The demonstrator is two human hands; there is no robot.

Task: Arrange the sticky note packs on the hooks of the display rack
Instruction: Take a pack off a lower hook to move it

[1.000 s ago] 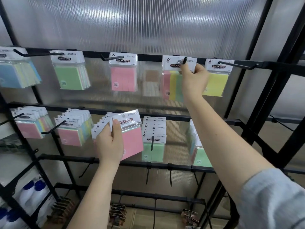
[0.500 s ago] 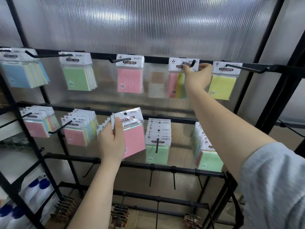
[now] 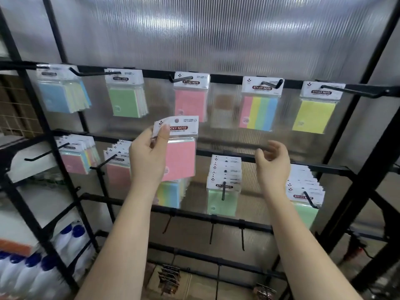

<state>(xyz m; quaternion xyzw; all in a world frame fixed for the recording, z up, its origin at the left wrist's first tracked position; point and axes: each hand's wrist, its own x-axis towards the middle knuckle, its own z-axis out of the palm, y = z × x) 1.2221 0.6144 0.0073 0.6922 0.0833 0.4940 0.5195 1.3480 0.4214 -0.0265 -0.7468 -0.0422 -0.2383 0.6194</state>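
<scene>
My left hand (image 3: pixel 147 156) grips a pink sticky note pack (image 3: pixel 180 152) by its white header card, held up in front of the rack below the top rail. My right hand (image 3: pixel 273 164) hovers free before the middle rail, fingers loosely curled, holding nothing. On the top rail hang a blue pack (image 3: pixel 62 92), a green pack (image 3: pixel 126 94), a pink pack (image 3: pixel 191 97), a striped multicolour pack (image 3: pixel 259 105) and a yellow pack (image 3: pixel 317 109), each on its own hook. The middle rail carries several stacks, among them green packs (image 3: pixel 224 187).
The black display rack (image 3: pixel 229 79) has a ribbed translucent back panel. Empty hooks (image 3: pixel 212 231) hang from the lower rail. White bottles with blue caps (image 3: pixel 30 273) stand on shelves at the lower left. Black frame posts (image 3: pixel 365 161) rise at the right.
My right hand has let go of the striped pack on the top hook and dropped to the middle rail. My left hand has raised the pink pack higher.
</scene>
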